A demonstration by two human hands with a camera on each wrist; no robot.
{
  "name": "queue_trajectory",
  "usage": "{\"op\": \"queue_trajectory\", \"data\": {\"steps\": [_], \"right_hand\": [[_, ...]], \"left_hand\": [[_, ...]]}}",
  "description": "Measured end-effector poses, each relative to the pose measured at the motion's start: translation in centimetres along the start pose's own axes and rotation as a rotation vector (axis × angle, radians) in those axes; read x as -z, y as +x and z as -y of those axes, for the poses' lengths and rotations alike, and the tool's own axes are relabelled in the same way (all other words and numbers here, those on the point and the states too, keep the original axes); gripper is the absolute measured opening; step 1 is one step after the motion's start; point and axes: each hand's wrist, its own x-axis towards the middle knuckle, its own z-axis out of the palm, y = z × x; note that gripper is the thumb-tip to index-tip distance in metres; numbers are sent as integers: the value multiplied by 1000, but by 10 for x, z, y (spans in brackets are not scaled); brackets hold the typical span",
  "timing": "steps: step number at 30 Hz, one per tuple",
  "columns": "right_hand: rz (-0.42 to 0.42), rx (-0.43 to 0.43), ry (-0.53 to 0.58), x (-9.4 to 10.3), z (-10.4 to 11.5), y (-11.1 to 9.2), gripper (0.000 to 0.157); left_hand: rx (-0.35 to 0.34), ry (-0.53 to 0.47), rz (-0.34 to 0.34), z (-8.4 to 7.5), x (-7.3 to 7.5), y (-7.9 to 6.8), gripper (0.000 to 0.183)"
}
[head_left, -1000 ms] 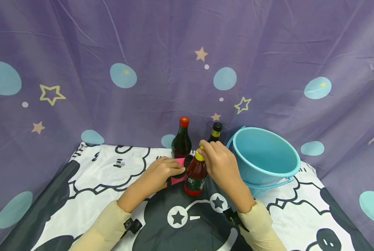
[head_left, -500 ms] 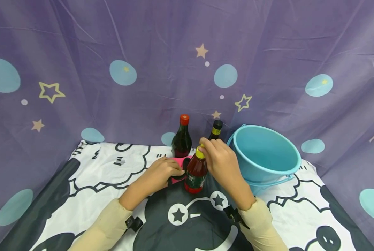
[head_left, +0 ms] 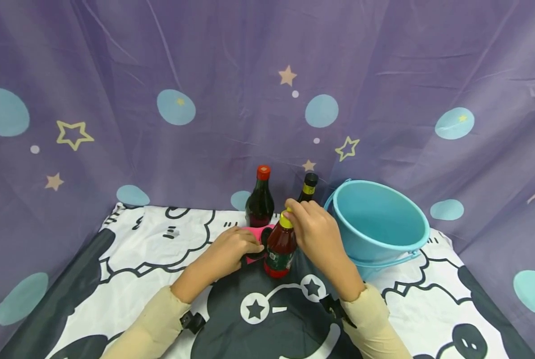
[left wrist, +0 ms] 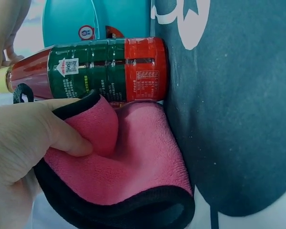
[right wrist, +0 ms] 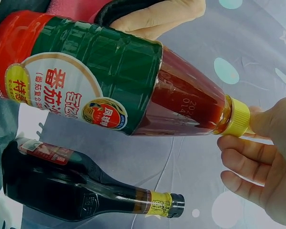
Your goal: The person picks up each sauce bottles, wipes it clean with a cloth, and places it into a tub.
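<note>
A ketchup bottle [head_left: 279, 249] with a green and red label stands upright on the sheet, between my hands. My right hand [head_left: 316, 230] pinches its yellow cap [right wrist: 238, 118] from above, thumb on one side and fingers on the other. In my left hand [head_left: 232, 248] is a pink cloth with black edging [left wrist: 148, 152], gripped between thumb and fingers. The cloth lies against the lower side of the bottle in the left wrist view. Some of the left fingers are hidden behind the cloth and the bottle.
A dark bottle with a red cap [head_left: 260, 202] stands behind the cloth. Behind my right hand is another dark bottle with a black cap [right wrist: 86, 183]. A light blue bucket [head_left: 361, 249] stands to the right. A purple curtain [head_left: 222, 149] hangs along the back.
The cloth's black edge beside the bottle has shifted slightly. Both hands keep their holds, and the bottle stays in about the same place.
</note>
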Motion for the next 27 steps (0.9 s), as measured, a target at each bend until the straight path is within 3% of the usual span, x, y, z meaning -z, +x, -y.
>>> {"op": "queue_trajectory", "data": {"steps": [17,27], "right_hand": [[0,-2,13,0,0,-1,16],[-19,15,-6,-1,-1,-2,15]], "left_hand": [[16,-20,-64,-1,-9,-1,42],[6,127,-160,-1,-13,0,42]]}}
